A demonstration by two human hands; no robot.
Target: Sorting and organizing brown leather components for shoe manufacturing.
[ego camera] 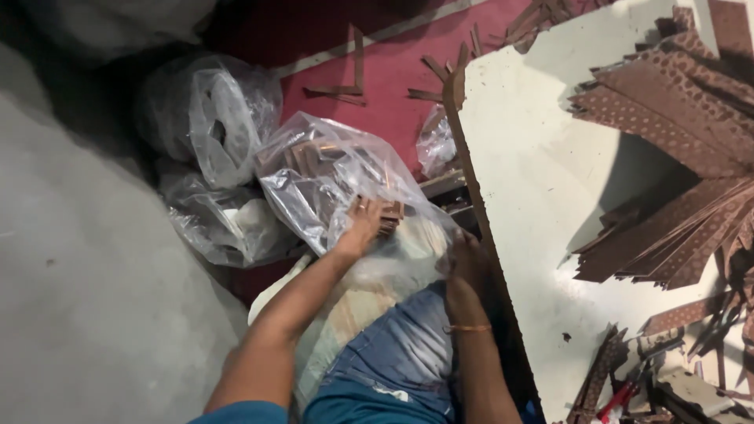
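Observation:
My left hand (363, 226) is closed on a small stack of brown card pieces (388, 217) at the mouth of a clear plastic bag (322, 177) that holds more brown pieces. My right hand (469, 261) grips the bag's right edge, pressed against the side of the white table (542, 149); its fingers are partly hidden by plastic. The bag rests on the floor above my knee in blue jeans (400, 345).
Stacks of brown patterned card strips (675, 141) fan over the white table's right side. Other clear plastic bags (216, 118) lie to the left on a red mat (393, 71) strewn with brown scraps. Red-handled scissors (616, 396) lie at the table's near edge. Grey floor fills the left.

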